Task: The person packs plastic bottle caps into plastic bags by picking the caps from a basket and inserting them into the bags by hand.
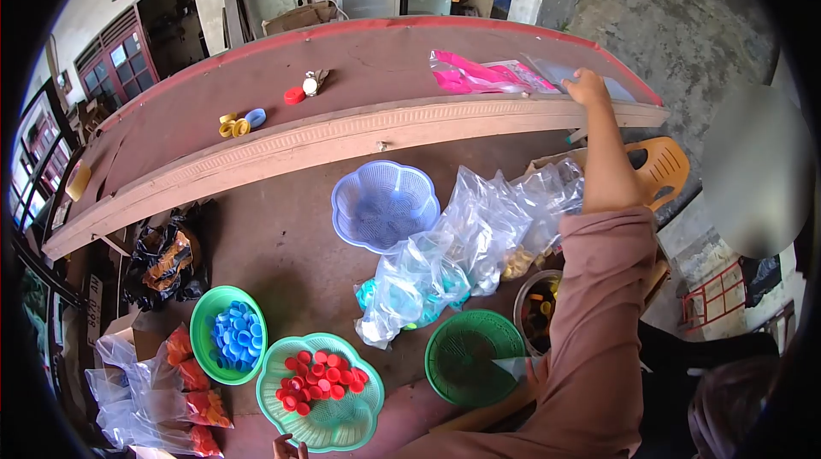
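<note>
My right hand (586, 88) is stretched out to the raised shelf, fingers pinched at the edge of a clear plastic bag (617, 88). Beside that bag lies a bright pink plastic packet (475, 74). Only a few fingers of my left hand (289, 449) show at the bottom edge, slightly apart, with nothing visible in them. They are beside a pale green scalloped basket (338, 433) that holds several red bottle caps (318, 382). A round green basket (263, 335) with blue caps (237, 335) stands to its left.
Clear plastic bags (462, 236) lie mid-table by a blue-violet basket (385, 241). A dark green basket (430, 365) and a bowl of mixed caps (539, 309) sit near my sleeve, where part of another hand shows. Bagged orange-red caps (205, 408) are left; a wooden beam (299, 149) fronts the shelf.
</note>
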`<state>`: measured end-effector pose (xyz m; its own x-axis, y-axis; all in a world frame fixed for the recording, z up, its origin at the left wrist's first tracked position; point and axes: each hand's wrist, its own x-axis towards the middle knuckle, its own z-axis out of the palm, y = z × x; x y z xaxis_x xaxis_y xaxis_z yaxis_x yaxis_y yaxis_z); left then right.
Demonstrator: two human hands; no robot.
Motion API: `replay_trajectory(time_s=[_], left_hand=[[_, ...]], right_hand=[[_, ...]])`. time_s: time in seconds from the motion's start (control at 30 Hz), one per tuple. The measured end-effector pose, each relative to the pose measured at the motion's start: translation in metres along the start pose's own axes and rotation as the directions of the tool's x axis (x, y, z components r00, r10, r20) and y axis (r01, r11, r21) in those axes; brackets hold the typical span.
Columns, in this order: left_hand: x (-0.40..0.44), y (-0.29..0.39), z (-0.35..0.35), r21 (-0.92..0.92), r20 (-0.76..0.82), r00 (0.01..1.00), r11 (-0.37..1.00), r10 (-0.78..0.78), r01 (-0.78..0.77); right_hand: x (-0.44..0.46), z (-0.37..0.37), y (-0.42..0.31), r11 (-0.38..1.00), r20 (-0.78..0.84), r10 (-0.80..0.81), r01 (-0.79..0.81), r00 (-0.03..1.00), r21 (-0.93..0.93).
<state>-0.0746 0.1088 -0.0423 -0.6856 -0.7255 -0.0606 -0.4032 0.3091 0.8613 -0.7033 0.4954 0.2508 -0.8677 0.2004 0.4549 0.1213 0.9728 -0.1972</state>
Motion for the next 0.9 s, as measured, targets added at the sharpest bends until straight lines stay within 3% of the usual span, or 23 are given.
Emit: replay_trajectory(time_s=[0.07, 0.17, 0.27, 0.37, 0.43, 0.47, 0.53, 0.67, 0.73, 0.8, 0.87, 0.9], left_hand=[[0.001, 0.010, 0.005, 0.044, -0.011, 0.998, 0.998, 0.054, -0.053], [0.003, 0.020, 0.010, 0.080, -0.019, 1.000, 0.997, -0.010, 0.012], [0.004, 0.023, 0.015, 0.134, 0.008, 1.000, 0.991, 0.021, -0.022], [0.004, 0.012, 0.021, 0.156, 0.038, 0.999, 0.988, -0.023, 0.017], [0.007, 0.011, 0.024, 0.221, 0.043, 0.998, 0.974, -0.050, 0.040], [0.008, 0.011, 0.024, 0.223, 0.044, 0.998, 0.974, -0.047, 0.036], [0.010, 0.012, 0.025, 0.316, 0.062, 0.996, 0.948, -0.071, 0.048], [0.006, 0.009, 0.027, 0.296, 0.071, 0.996, 0.955, -0.054, 0.031], [0.002, -0.005, 0.026, 0.234, 0.099, 0.987, 0.967, -0.124, 0.098], [-0.001, -0.026, 0.024, 0.242, 0.130, 0.990, 0.970, -0.052, 0.019], [0.000, -0.023, 0.027, 0.130, 0.123, 0.986, 0.987, -0.111, 0.094], [-0.001, -0.020, 0.026, 0.222, 0.142, 0.985, 0.973, -0.099, 0.065]], right_hand=[[0.010, 0.008, -0.001, 0.999, 0.021, -0.032, 0.032, 0.999, 0.006], [0.028, 0.026, 0.005, 0.997, 0.023, -0.071, 0.072, 0.997, -0.004], [0.048, 0.041, 0.014, 0.994, 0.041, -0.065, 0.061, 0.997, 0.092], [0.052, 0.037, 0.022, 0.984, 0.161, -0.152, 0.134, 0.975, 0.117], [0.046, 0.037, 0.021, 0.991, -0.102, -0.017, 0.030, 0.995, 0.129], [0.042, 0.040, 0.023, 0.991, -0.103, -0.012, 0.026, 0.995, 0.130], [0.038, 0.045, 0.022, 0.999, -0.436, -0.031, 0.048, 0.899, 0.027], [0.048, 0.042, 0.020, 0.990, -0.298, 0.004, 0.038, 0.954, 0.136], [0.049, 0.037, 0.020, 0.996, -0.089, -0.011, 0.018, 0.996, 0.087], [0.034, 0.026, 0.008, 0.999, -0.075, 0.011, -0.008, 0.997, 0.044], [0.030, 0.024, 0.004, 1.000, -0.065, 0.029, -0.030, 0.997, -0.004], [0.029, 0.023, 0.003, 1.000, -0.058, 0.017, -0.018, 0.998, -0.021]])
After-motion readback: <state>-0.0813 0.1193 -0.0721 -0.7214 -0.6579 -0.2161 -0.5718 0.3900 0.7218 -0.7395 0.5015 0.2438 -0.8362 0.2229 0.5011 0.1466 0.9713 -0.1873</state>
